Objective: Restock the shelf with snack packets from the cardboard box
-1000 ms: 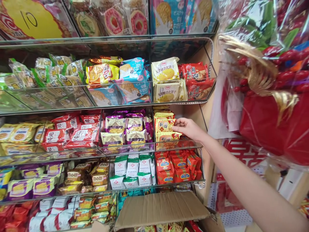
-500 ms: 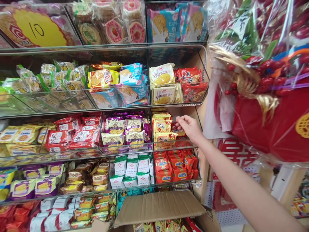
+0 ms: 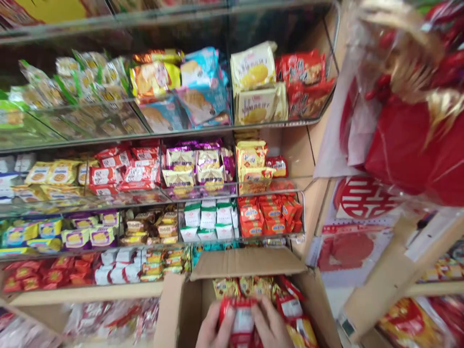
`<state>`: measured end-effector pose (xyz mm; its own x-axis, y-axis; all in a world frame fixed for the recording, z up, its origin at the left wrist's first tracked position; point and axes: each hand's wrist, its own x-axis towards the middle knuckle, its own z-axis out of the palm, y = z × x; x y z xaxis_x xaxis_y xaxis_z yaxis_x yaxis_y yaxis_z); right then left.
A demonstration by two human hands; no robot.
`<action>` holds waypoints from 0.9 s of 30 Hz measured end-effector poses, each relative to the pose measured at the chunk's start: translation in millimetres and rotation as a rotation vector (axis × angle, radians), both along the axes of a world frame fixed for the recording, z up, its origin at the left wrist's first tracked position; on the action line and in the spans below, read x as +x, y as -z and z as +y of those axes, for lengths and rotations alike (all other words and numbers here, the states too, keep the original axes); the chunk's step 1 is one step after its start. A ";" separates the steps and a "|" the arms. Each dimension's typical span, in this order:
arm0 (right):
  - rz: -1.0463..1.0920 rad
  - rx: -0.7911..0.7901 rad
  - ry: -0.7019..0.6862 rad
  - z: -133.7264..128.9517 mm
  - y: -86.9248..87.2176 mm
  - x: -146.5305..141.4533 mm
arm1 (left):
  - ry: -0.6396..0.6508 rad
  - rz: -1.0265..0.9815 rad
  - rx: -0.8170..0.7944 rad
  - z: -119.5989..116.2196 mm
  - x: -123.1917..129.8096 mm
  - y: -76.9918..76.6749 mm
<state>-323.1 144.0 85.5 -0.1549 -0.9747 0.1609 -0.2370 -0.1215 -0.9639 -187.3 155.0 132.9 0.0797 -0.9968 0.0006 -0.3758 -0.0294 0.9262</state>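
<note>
Low in the head view, a red snack packet point(image 3: 242, 323) with a pale label lies between my two hands, just over the open cardboard box point(image 3: 170, 309). My left hand point(image 3: 214, 326) grips its left side, thumb on the front. At its right edge, my right hand point(image 3: 268, 325) has its fingers closed on it; both hands are somewhat blurred. Yellow packets point(image 3: 257, 286) and other red packets point(image 3: 290, 307) fill the box around them. Above, one red packet point(image 3: 277, 166) lies in a shelf compartment beside a stack of yellow packets point(image 3: 252, 157).
Tiered shelves with clear front panels point(image 3: 203, 191) hold packaged snacks in many colours. The box's raised flap point(image 3: 246, 262) stands against the lower shelf. A red wrapped decoration point(image 3: 416, 145) hangs at the right, near a slanted wooden post point(image 3: 380, 275).
My right hand has left the shelf compartment and come down to the box. My left hand has come into view, and both now hold a red snack packet. The view has tilted downward.
</note>
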 end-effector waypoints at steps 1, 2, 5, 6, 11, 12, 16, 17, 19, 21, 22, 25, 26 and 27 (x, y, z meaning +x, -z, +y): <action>-0.038 0.005 -0.009 -0.7 -9.9 -0.3 | 0.012 0.053 -0.004 -4.7 -8.7 -6.3; -0.068 -0.014 0.001 -3.9 -22.0 -3.1 | 0.025 0.164 -0.035 -9.5 -17.3 -11.6; -0.114 -0.088 0.054 -15.7 -53.4 -16.7 | -0.034 0.506 -0.069 -20.2 -37.6 -22.0; -0.121 -0.110 0.069 -17.4 -59.5 -20.3 | -0.054 0.577 -0.082 -21.6 -41.9 -24.1; -0.144 -0.171 0.097 -11.8 -63.3 -21.9 | -0.069 0.671 -0.124 -21.0 -49.4 -29.6; -0.136 -0.181 0.101 -10.5 -61.6 -21.8 | -0.069 0.646 -0.133 -20.8 -48.7 -29.9; 0.013 -0.216 0.091 -6.8 -46.6 -36.6 | 0.048 0.229 -0.147 -20.5 -36.3 -16.7; 0.091 -0.186 0.050 -5.6 -39.4 -45.2 | 0.099 0.131 -0.119 -20.0 -30.0 -6.8; 0.292 -0.083 -0.047 -2.5 -20.6 -66.2 | 0.160 0.025 -0.037 -18.2 -14.0 22.2; 0.504 0.027 -0.076 0.8 1.2 -87.8 | 0.118 -0.021 0.044 -16.9 3.7 59.4; 0.577 0.068 -0.040 2.2 11.8 -97.2 | 0.065 -0.045 0.080 -17.2 11.7 78.5; 0.624 0.151 0.127 4.3 37.6 -114.7 | -0.086 -0.074 0.135 -25.2 26.6 125.9; 0.619 0.172 0.155 4.5 44.0 -116.9 | -0.130 -0.074 0.142 -29.9 27.8 136.7; 0.623 0.191 0.160 4.8 49.7 -117.5 | -0.172 -0.069 0.151 -34.9 27.0 144.9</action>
<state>-440.7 148.8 35.8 -0.2336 -0.9678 0.0940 -0.7570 0.1203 -0.6422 -160.3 120.0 -12.1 0.2530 -0.9578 -0.1364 -0.4154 -0.2349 0.8788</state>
